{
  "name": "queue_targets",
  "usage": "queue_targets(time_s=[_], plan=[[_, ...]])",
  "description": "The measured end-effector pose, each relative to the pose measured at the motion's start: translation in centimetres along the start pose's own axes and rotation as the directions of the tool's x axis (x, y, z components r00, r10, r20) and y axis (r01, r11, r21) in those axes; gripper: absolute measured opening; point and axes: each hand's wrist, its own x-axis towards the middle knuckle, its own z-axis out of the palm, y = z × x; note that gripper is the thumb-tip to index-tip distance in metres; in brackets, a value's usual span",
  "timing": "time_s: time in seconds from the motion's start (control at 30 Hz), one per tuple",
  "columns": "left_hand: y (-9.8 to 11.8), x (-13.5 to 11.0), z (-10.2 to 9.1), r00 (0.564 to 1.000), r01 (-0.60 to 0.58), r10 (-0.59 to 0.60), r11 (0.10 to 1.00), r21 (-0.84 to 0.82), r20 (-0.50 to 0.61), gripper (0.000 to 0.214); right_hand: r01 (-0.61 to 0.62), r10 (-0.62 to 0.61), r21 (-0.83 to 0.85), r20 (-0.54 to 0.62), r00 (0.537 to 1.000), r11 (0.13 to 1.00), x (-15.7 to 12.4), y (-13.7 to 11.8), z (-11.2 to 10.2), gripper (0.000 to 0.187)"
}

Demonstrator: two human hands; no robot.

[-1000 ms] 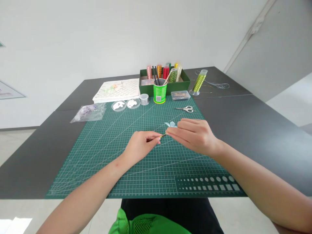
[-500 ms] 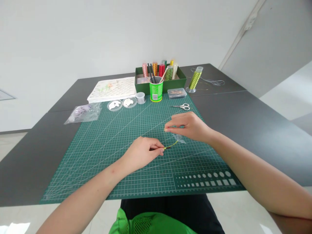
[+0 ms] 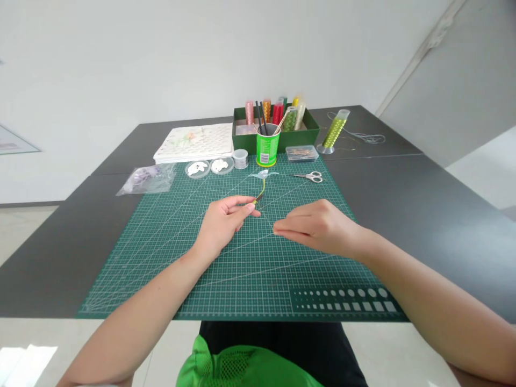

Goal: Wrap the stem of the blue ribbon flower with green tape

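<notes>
My left hand (image 3: 226, 219) pinches the lower stem of a small artificial flower (image 3: 264, 187), above the mat. Its petals are pale and translucent, and the thin stem is wrapped yellow-green, with a dark bit by my fingertips. Lower and to the right, my right hand (image 3: 312, 226) is closed in a pinch. A very fine thread (image 3: 266, 217) seems to run from the stem to its fingertips, though it barely shows. Beneath both hands lies the green cutting mat (image 3: 242, 269).
Scissors (image 3: 308, 176) lie near a clear flat case (image 3: 302, 153). Behind are a green cup (image 3: 267, 148) of tools, a dark green box (image 3: 294, 141) of thread spools, and a standing green spool (image 3: 335, 129). Leftward sit dishes of white pieces (image 3: 197, 168), a white board (image 3: 201, 142), and a plastic bag (image 3: 149, 179).
My left hand has moved up and to the left, and the flower has swung from pointing right to standing upright. My right hand has come down a little, now below the left fingertips.
</notes>
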Motion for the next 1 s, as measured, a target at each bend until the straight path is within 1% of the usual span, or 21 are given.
queue_targets(time_s=[0.1,0.17,0.3,0.43,0.5,0.6,0.7,0.83,0.93,1.0], plan=[[-0.2,0.0,0.1,1.0,0.008,-0.008,1.0,-0.019,0.009,0.038,0.019,-0.018,-0.042,0.007,1.0,0.999,0.0,-0.3,0.2,0.026],[-0.4,0.1,0.1,1.0,0.01,-0.01,1.0,-0.012,0.015,0.037,0.039,-0.04,-0.055,-0.027,0.999,0.998,0.1,-0.5,0.2,0.024],[-0.7,0.2,0.2,1.0,0.012,-0.013,0.997,0.074,0.012,0.034,0.05,-0.054,-0.037,-0.127,0.99,0.998,0.2,-0.5,-0.3,0.02],[-0.7,0.2,0.2,1.0,0.012,-0.014,0.991,0.133,0.018,0.033,0.026,-0.026,-0.007,-0.127,0.992,1.0,0.2,-0.4,-0.8,0.02],[-0.8,0.2,0.2,0.999,0.011,-0.017,0.987,0.158,0.04,0.032,0.018,-0.019,-0.008,-0.125,0.992,1.0,0.3,-0.4,-1.0,0.02],[-1.0,0.1,0.2,0.992,0.003,-0.035,0.967,0.253,0.123,0.028,0.003,-0.006,-0.022,-0.149,0.989,1.0,0.3,-0.5,-1.2,0.02],[-1.1,-0.3,0.5,0.967,-0.054,-0.046,0.926,0.375,0.252,0.022,-0.016,0.005,-0.068,-0.164,0.986,0.998,0.2,-0.2,-1.2,0.023],[-0.6,-1.2,1.1,0.902,-0.214,0.006,0.874,0.436,0.431,0.021,-0.031,0.012,-0.107,-0.172,0.985,0.994,0.1,0.4,-0.9,0.025],[-0.2,-1.8,1.3,0.854,-0.339,0.073,0.829,0.444,0.516,0.02,-0.045,0.028,-0.101,-0.166,0.986,0.994,0.0,0.8,-0.6,0.026],[-0.1,-1.9,1.3,0.834,-0.392,0.1,0.799,0.455,0.543,0.02,-0.074,0.066,-0.051,-0.15,0.986,0.996,-0.1,1.1,-0.6,0.027]])
